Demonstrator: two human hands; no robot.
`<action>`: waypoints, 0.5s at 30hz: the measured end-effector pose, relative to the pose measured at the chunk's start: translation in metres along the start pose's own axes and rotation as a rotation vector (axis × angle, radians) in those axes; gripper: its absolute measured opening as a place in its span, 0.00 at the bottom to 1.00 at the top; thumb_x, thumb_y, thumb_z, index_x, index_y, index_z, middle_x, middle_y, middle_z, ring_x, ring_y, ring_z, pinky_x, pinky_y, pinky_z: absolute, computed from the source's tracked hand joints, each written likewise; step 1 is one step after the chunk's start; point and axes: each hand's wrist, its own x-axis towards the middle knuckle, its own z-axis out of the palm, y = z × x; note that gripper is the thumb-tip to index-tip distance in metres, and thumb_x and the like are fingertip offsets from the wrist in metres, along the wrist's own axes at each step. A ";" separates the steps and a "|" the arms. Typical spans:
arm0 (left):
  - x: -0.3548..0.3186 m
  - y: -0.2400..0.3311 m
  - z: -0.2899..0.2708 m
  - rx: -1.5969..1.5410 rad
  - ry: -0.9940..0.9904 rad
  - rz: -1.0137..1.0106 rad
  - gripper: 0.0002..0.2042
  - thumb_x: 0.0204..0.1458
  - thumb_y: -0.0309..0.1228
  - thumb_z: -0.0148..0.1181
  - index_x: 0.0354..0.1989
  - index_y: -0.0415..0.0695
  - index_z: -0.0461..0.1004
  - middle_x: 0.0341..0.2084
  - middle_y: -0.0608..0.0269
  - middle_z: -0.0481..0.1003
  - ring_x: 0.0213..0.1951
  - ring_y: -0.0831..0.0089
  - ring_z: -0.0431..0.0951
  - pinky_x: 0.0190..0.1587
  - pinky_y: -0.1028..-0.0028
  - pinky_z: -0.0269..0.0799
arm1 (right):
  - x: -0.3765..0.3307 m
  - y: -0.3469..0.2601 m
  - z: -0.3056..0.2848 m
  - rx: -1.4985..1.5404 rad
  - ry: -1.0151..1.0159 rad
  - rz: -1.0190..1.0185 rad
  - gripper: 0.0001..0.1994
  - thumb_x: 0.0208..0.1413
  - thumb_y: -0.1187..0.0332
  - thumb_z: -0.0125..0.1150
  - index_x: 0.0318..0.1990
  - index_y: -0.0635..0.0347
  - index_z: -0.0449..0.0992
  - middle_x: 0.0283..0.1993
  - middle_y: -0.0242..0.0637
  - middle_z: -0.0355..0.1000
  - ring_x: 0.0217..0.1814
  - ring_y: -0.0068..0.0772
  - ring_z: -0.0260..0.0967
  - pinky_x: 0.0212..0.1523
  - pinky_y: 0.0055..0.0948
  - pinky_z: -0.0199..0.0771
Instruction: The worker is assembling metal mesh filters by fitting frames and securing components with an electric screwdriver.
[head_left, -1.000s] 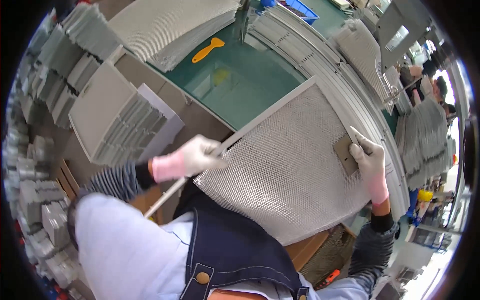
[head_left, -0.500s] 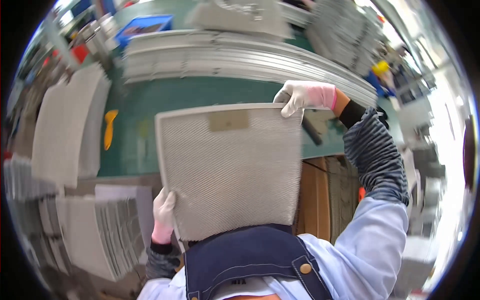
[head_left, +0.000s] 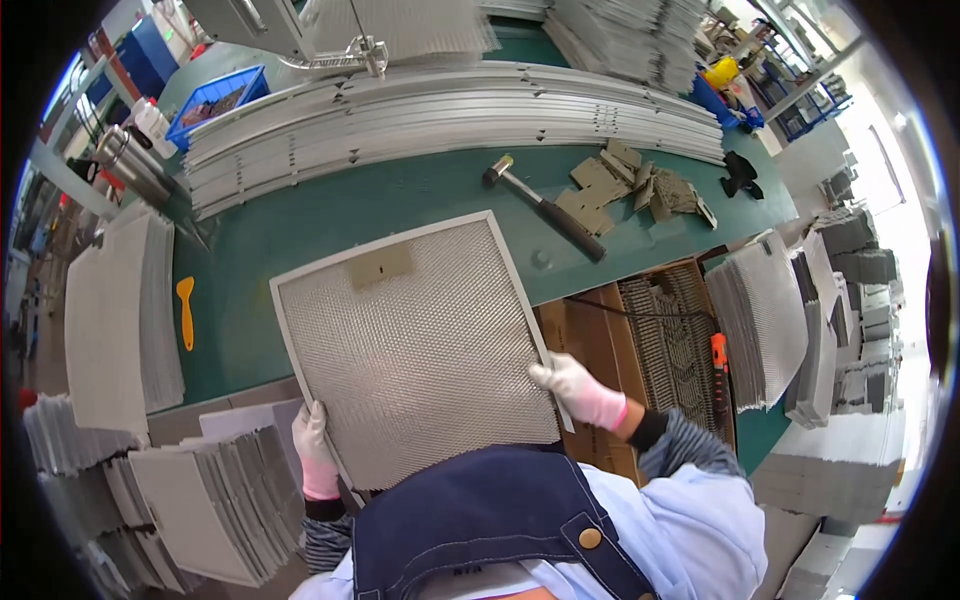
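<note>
In front of me a square metal mesh filter panel (head_left: 430, 350) rests tilted against my apron over the table edge. Pale frame strips run along its far, left and right sides, and a small tan plate (head_left: 381, 266) lies near its far edge. My left hand (head_left: 315, 450), in a white and pink glove, grips the left edge with the thumb on top. My right hand (head_left: 580, 390), gloved alike, is closed on the right frame strip (head_left: 522, 290) at its near part. The panel's near edge is hidden by the apron.
Beyond lie a hammer (head_left: 550, 212), tan plates (head_left: 600, 190) and long metal strips (head_left: 440, 110) on the green table (head_left: 240, 345). A yellow scraper (head_left: 186, 312) is at left. Mesh stacks (head_left: 115, 310) stand on both sides; a cardboard box (head_left: 590, 345) holds metal pieces at right.
My right hand has moved from the panel's far right corner down to its right side, where a frame strip now shows. The panel has turned counterclockwise and shifted left. My left hand keeps its hold.
</note>
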 end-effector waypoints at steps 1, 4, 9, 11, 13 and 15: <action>0.002 0.001 0.004 0.026 0.023 0.000 0.23 0.63 0.39 0.50 0.55 0.29 0.66 0.46 0.59 0.74 0.45 0.73 0.73 0.50 0.74 0.67 | -0.011 0.023 -0.010 0.054 0.015 0.103 0.19 0.63 0.60 0.55 0.53 0.66 0.69 0.44 0.29 0.70 0.44 0.20 0.64 0.48 0.24 0.67; -0.012 0.035 0.020 0.132 -0.057 -0.099 0.24 0.62 0.40 0.51 0.57 0.31 0.65 0.46 0.60 0.74 0.45 0.74 0.73 0.50 0.74 0.68 | -0.027 0.041 -0.009 0.152 0.009 0.265 0.15 0.64 0.63 0.53 0.50 0.65 0.71 0.39 0.24 0.67 0.40 0.16 0.63 0.44 0.22 0.66; -0.089 0.002 -0.019 0.360 0.045 -0.048 0.22 0.59 0.32 0.53 0.60 0.33 0.63 0.44 0.64 0.73 0.43 0.76 0.72 0.48 0.74 0.68 | 0.001 0.043 -0.004 0.114 0.088 0.018 0.18 0.62 0.63 0.56 0.53 0.67 0.70 0.43 0.27 0.70 0.44 0.18 0.65 0.49 0.24 0.66; -0.061 0.033 -0.023 0.636 0.128 0.085 0.18 0.60 0.30 0.51 0.57 0.34 0.66 0.41 0.65 0.73 0.40 0.75 0.71 0.46 0.71 0.68 | 0.031 0.028 0.011 0.131 0.027 -0.132 0.24 0.60 0.60 0.58 0.57 0.69 0.66 0.51 0.33 0.70 0.51 0.24 0.66 0.54 0.27 0.65; -0.028 0.091 -0.007 0.621 0.401 0.252 0.10 0.62 0.28 0.48 0.47 0.35 0.70 0.30 0.67 0.71 0.34 0.80 0.69 0.38 0.77 0.67 | 0.081 -0.013 0.051 0.230 -0.060 -0.277 0.22 0.62 0.62 0.54 0.57 0.70 0.65 0.53 0.37 0.69 0.54 0.29 0.67 0.58 0.32 0.65; 0.008 0.163 0.001 0.449 0.613 0.377 0.14 0.60 0.33 0.53 0.46 0.35 0.73 0.28 0.70 0.69 0.32 0.84 0.68 0.34 0.79 0.63 | 0.127 -0.048 0.089 0.320 -0.223 -0.326 0.15 0.63 0.65 0.52 0.51 0.66 0.67 0.47 0.35 0.69 0.48 0.28 0.69 0.53 0.30 0.69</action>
